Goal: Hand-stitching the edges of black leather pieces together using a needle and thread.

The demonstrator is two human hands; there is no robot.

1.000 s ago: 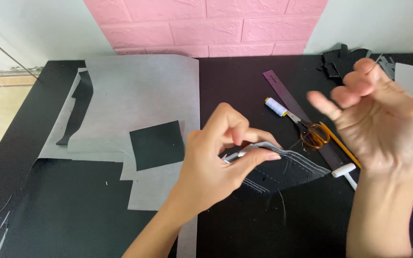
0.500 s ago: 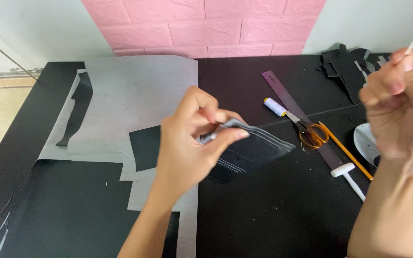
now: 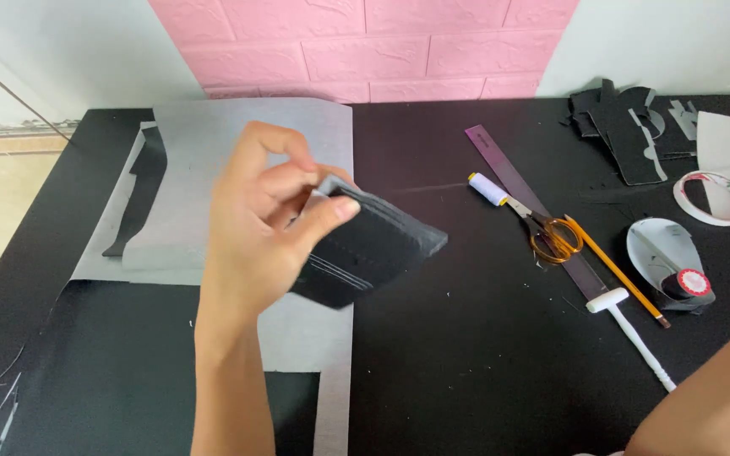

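Head view — left hand (image 3: pixel 268 224) pinches black stitched piece (image 3: pixel 371 251) between thumb and fingers; right hand out of frame.

A home craft bench: right of the gripping hand lie orange-handled scissors (image 3: pixel 553 238), a purple ruler (image 3: pixel 500 169), white thread spool (image 3: pixel 488 188), black cut pieces (image 3: pixel 627 135).

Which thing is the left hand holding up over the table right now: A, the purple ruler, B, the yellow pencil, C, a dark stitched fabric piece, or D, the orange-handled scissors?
C: the left hand pinches a dark stitched fabric piece between thumb and fingers, while the scissors, ruler and pencil lie on the black table.
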